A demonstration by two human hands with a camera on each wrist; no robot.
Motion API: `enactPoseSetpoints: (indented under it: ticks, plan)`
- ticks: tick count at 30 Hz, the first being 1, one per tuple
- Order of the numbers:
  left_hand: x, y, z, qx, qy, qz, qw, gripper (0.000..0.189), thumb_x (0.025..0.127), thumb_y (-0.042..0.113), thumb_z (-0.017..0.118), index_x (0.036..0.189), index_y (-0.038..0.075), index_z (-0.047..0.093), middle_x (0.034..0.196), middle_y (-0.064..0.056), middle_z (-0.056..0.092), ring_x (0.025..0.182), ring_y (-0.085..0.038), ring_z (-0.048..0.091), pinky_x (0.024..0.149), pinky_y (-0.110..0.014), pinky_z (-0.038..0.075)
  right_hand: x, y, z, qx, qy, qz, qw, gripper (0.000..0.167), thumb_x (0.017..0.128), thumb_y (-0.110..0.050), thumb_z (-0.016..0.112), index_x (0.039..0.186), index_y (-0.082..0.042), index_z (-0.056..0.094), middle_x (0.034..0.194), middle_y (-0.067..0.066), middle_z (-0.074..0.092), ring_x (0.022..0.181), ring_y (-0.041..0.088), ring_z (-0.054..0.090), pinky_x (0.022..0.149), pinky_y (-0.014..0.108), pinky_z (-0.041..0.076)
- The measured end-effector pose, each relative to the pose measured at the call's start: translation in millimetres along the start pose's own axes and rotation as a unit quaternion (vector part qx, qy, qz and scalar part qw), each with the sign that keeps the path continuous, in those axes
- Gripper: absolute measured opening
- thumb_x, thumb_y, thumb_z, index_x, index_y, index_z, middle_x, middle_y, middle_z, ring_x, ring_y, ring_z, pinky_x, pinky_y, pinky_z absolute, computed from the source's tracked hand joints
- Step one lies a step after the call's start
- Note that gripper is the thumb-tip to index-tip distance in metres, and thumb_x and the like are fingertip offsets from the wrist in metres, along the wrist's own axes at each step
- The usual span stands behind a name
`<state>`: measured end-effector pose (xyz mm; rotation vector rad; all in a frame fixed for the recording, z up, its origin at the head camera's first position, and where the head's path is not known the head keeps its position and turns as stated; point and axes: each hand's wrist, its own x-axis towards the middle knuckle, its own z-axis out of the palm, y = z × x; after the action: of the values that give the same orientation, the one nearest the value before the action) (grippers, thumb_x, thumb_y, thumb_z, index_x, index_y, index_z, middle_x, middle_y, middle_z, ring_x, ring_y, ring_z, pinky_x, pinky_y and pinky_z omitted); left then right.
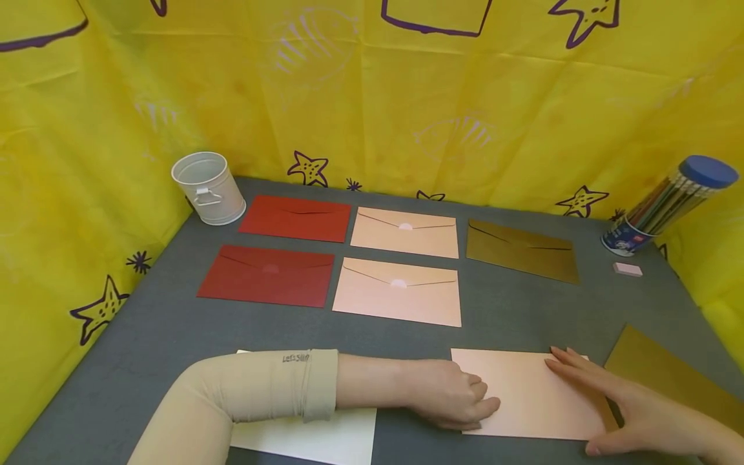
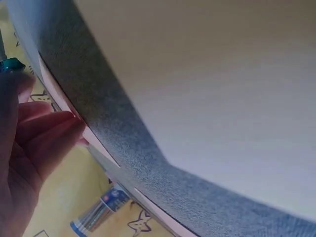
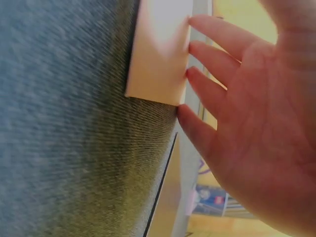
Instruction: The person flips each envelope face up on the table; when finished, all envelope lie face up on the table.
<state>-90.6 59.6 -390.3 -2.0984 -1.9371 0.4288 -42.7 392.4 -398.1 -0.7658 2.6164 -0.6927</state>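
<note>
A pale pink envelope [image 1: 529, 394], its plain side up, lies near the front right of the grey table. My left hand [image 1: 444, 394] pinches its left edge; the left wrist view shows those fingertips [image 2: 69, 121] meeting at that edge. Over the envelope's right end spreads my right hand [image 1: 628, 403]. Its fingers are nearly straight and touch the envelope, while the thumb sits by the lower right corner. A gold envelope [image 1: 674, 381] lies just beyond the right hand, which partly hides it. Below my left forearm is a white sheet-like piece [image 1: 308, 439], partly covered by the sleeve.
Farther back lie two red envelopes [image 1: 296, 218], two pale pink ones [image 1: 401, 300] with round seals, and another gold one [image 1: 517, 255]. A white bucket [image 1: 209, 190] stands at the back left. A pencil tub [image 1: 630, 236] and a small eraser [image 1: 628, 269] are at right.
</note>
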Motion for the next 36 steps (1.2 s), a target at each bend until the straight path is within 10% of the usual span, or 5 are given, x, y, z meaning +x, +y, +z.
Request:
enactPoseSetpoints:
  ticks: [7,11,22,27,36]
  plan:
    - [-1.4,1.7,1.0,-0.034,-0.014,-0.085,0.9957,0.063,0.09,0.07,0.043,0.11,0.014,0.062,0.098,0.003,0.061,0.099,-0.013,0.057,0.063,-0.016,0.051,-3.4,4,9,0.08,-0.015,0.017,0.9966,0.095,0.078,-0.025,0.08,0.156,-0.022,0.025,0.163,-0.003,0.014,0.133,-0.022,-0.005,0.112,0.025,-0.007]
    - [0.9,1.5,0.4,-0.05,-0.04,-0.109,0.9919,0.063,0.087,0.072,0.044,0.102,0.014,0.063,0.089,0.004,0.058,0.082,-0.008,0.052,0.058,-0.016,0.048,-4.4,7,8,0.062,-0.06,0.06,0.9944,0.1,0.078,-0.034,0.08,0.157,-0.026,0.019,0.161,-0.016,0.004,0.125,-0.029,-0.01,0.091,0.08,0.02]
    - [7.0,-3.8,1.2,-0.02,-0.039,-0.06,0.9972,0.04,0.082,0.057,0.048,0.083,0.018,0.058,0.067,0.007,0.049,0.059,-0.007,0.043,0.054,-0.025,0.037,-2.9,7,7,0.02,-0.102,0.079,0.9914,0.11,0.076,-0.05,0.078,0.158,-0.026,0.008,0.163,-0.002,0.003,0.121,-0.031,-0.011,0.09,0.071,0.036]
    - [4.4,-9.9,1.8,-0.038,-0.02,-0.022,0.9988,0.028,0.086,0.046,0.047,0.083,0.019,0.055,0.06,0.011,0.047,0.056,-0.008,0.048,0.057,-0.025,0.042,-4.3,9,6,-0.035,-0.081,0.063,0.9941,0.113,0.073,-0.048,0.08,0.158,-0.026,0.01,0.162,-0.007,0.008,0.124,-0.029,-0.008,0.089,0.035,0.048]
    - [-3.1,-19.1,3.8,0.036,0.026,0.046,0.998,0.032,0.095,0.015,0.031,0.109,0.014,0.06,0.072,0.008,0.052,0.057,-0.006,0.045,0.049,-0.021,0.037,-6.4,13,-1,0.067,-0.116,0.112,0.9846,0.105,0.076,-0.022,0.08,0.158,-0.028,0.014,0.162,-0.001,0.013,0.139,-0.005,0.011,0.093,0.07,0.035]
